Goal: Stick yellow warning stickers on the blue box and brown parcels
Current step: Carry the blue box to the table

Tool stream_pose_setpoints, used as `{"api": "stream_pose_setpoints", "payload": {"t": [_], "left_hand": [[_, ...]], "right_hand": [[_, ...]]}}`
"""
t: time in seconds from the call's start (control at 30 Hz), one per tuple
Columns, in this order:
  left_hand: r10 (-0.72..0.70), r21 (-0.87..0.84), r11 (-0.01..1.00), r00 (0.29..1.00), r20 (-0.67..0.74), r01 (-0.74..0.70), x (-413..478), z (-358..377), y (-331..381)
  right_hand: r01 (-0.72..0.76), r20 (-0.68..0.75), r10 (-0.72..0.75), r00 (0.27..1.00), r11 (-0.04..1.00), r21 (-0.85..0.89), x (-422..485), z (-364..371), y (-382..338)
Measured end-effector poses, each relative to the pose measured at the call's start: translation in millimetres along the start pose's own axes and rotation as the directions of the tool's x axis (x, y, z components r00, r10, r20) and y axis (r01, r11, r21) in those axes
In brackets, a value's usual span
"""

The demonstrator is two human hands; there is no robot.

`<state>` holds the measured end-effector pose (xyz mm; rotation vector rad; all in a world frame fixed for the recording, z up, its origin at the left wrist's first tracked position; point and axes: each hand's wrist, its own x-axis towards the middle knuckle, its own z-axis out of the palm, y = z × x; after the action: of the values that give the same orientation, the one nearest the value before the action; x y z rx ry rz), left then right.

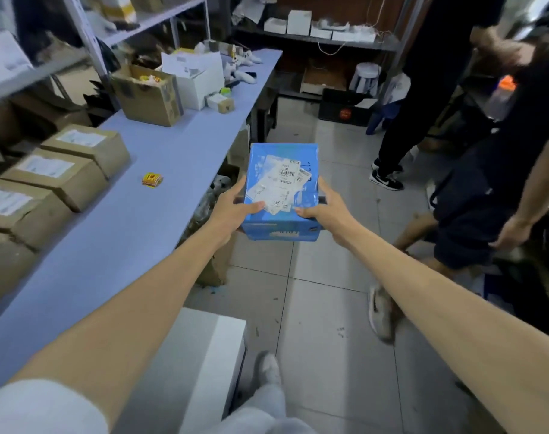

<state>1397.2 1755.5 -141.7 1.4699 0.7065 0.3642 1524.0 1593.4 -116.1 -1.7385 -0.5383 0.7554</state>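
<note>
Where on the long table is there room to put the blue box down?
The widest bare patch on the table lies nearest you, between the row of brown parcels and the table's front edge, this side of the sticker roll. Another lies between that roll and the open cardboard box. The far end is crowded with boxes.

Both hands, the left hand and right hand, grip a blue cardboard box bearing white shipping labels, held over the tiled floor beside the long lavender-blue table. On that table lie a small yellow-and-red sticker roll near its middle and four brown cardboard parcels along its left edge.
</note>
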Motion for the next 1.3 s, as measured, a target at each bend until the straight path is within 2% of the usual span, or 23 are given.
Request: {"api": "stream_pose_setpoints", "payload": {"t": [0.33,0.47,0.6,0.7,0.83,1.0,1.2,1.3], "left_hand": [[0.007,-0.013,1.0,0.996,-0.083,-0.008,140.8,-0.6,50.7],[0.003,-0.015,1.0,0.993,-0.119,-0.005,193.7,-11.4,59.8],[-0.044,-0.067,0.997,0.968,-0.248,0.028,238.0,-27.0,58.1],[-0.108,-0.165,0.985,0.926,-0.362,0.05,262.8,-41.1,53.1],[-0.191,-0.209,0.974,0.82,-0.539,0.09,275.5,-57.2,54.4],[-0.258,-0.263,0.961,0.615,-0.745,0.085,266.0,-76.9,48.9],[-0.394,-0.384,0.918,0.336,-0.856,0.099,221.2,-108.7,20.6],[-0.434,-0.429,0.9,0.242,-0.868,0.079,198.5,-123.8,3.4]], "right_hand": [[0.059,0.084,-0.056,0.995,0.998,-0.038,162.6,-24.4,-47.9],[0.033,0.146,-0.03,0.989,0.999,-0.014,225.8,-22.0,-57.2],[0.027,0.259,-0.014,0.966,0.999,-0.046,298.0,-6.3,-65.3],[0.057,0.386,-0.028,0.922,0.996,-0.064,350.1,9.3,-72.9],[0.148,0.58,-0.057,0.813,0.983,-0.111,404.8,35.4,-87.1],[0.219,0.752,-0.066,0.656,0.97,-0.107,443.7,92.6,-95.9],[0.277,0.906,-0.015,0.423,0.954,-0.113,438.8,174.7,-85.5],[0.281,0.943,0.021,0.332,0.952,-0.119,428.9,212.5,-79.2]]}}
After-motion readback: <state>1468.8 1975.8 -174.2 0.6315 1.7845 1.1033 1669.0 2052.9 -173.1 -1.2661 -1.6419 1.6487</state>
